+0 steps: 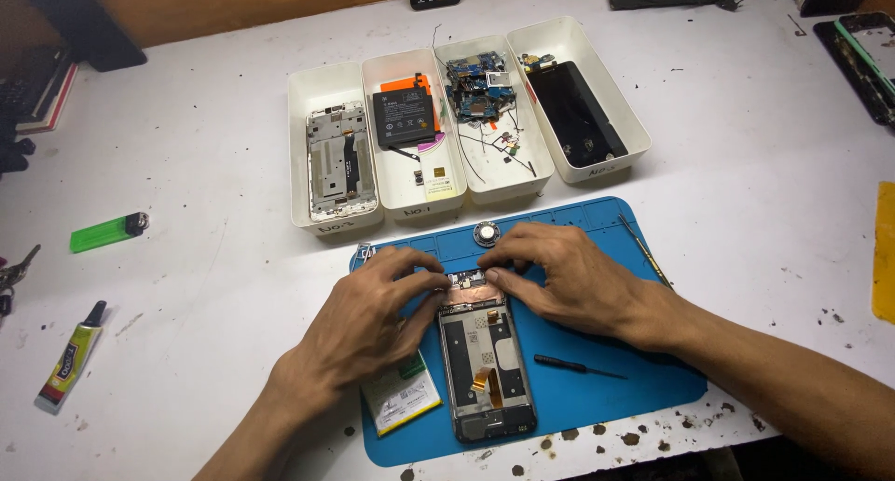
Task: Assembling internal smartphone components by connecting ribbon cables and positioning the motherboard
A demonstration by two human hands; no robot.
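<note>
While the white worktable (186, 145) carried four white trays (334, 215) of stripped parts along its far side, the work itself sat on the blue repair mat (597, 360) nearer the person. On that mat lay an opened phone frame (487, 369), back cover off, long axis pointing away from the person, with an orange flex ribbon showing in its lower half. Both hands met at its top end. The left hand (368, 318) had its fingers curled narrow, tips pressed at the frame's upper left corner; the right hand (569, 276) did the same at the upper right, fingertips touching a small board seated there. Neither hand held a tool. I judged that this step wanted light, even pressure from both sides, so the board would sit flat without bending. A flat battery (403, 399) lay just beside the left wrist, a small screwdriver (578, 366) right of the frame, and a round speaker (487, 234) beyond the fingertips.
</note>
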